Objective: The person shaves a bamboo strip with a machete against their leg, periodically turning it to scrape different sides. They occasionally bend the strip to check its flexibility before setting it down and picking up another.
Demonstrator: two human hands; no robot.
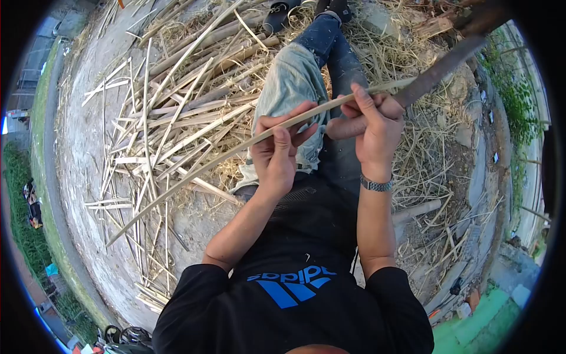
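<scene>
A long, thin bamboo strip (pixel 206 168) runs slantwise across my lap, from the lower left up to the right. My left hand (pixel 277 153) is closed around it near its middle, thumb on top. My right hand (pixel 377 130), with a metal watch on the wrist, wraps the round wooden handle (pixel 346 127) of a large knife. The knife's dark blade (pixel 439 69) points to the upper right, its far end blurred. The strip passes by the right thumb and fingers and meets the blade near its base. A pale cloth (pixel 292 88) covers one of my legs.
Many split bamboo strips (pixel 171 130) lie heaped on the ground to the left of my legs. Curled shavings (pixel 424 153) are scattered on the right, with a short bamboo piece (pixel 417 210) among them. Greenery (pixel 510 88) borders the right side.
</scene>
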